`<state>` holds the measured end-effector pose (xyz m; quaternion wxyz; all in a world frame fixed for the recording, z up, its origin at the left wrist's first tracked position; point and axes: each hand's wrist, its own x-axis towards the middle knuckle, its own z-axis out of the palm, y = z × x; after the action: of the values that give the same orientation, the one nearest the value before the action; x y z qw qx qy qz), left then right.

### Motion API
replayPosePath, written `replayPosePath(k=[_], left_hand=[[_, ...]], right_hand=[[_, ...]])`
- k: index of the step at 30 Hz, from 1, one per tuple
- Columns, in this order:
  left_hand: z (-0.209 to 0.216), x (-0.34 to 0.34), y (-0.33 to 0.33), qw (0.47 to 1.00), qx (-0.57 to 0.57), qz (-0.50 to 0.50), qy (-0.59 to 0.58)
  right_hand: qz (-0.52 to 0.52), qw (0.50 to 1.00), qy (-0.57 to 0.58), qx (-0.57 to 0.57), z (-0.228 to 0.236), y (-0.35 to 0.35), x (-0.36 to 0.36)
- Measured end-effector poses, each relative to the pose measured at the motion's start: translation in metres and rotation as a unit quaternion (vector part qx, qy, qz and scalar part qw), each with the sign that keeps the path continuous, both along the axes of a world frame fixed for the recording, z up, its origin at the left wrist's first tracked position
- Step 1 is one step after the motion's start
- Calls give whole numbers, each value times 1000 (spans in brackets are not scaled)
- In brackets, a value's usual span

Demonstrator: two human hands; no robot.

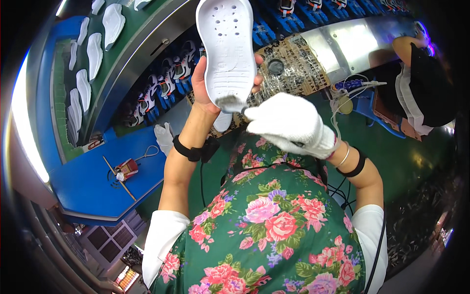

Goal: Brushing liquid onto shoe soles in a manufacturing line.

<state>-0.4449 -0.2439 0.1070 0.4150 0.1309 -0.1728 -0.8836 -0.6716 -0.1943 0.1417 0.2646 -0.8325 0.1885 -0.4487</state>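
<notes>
My bare left hand point(199, 88) grips a white shoe sole point(227, 59) from behind, thumb on its left edge and fingertips at its right. The sole stands nearly upright, heel end toward me, with small holes in its upper part and ridges lower down. In a white knit glove, my right hand point(289, 125) pinches a small brush point(231, 104). Its greyish bristles lie against the heel end of the sole. Most of the brush's handle is hidden in the glove. Below the heel, part of another white sole point(223, 121) shows.
White soles point(95, 56) ride a green conveyor point(128, 36) at left. Shoes sit on blue racks point(313, 17) beyond. A dark round pot point(275, 66) stands on a taped cardboard surface point(306, 73). On the blue table point(88, 181) lies a red box point(128, 169). A co-worker point(431, 83) is at right.
</notes>
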Motion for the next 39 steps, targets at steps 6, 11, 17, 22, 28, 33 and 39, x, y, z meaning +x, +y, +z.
replayPosePath(k=[6,11,17,22,28,33,39], left_hand=[[-2,-3,-5,999,-36,-33,8],[7,-2,-13,997,25,-66,-28],[-2,-1,-23,992,-25,-114,56],[7,-10,-25,997,-14,-64,-35],[-2,-12,-27,995,-59,-57,-54],[-12,-17,-34,994,-19,-68,80],[-16,-19,-29,995,59,-63,51]], right_hand=[[9,934,-138,329,9,-3,-7],[-9,999,30,-22,-2,-6,-16],[72,991,-16,112,8,4,-9],[-24,995,-26,89,2,-8,-12],[4,947,-142,289,4,-4,-3],[24,962,-73,261,5,-7,-10],[40,873,-155,460,1,-13,-19]])
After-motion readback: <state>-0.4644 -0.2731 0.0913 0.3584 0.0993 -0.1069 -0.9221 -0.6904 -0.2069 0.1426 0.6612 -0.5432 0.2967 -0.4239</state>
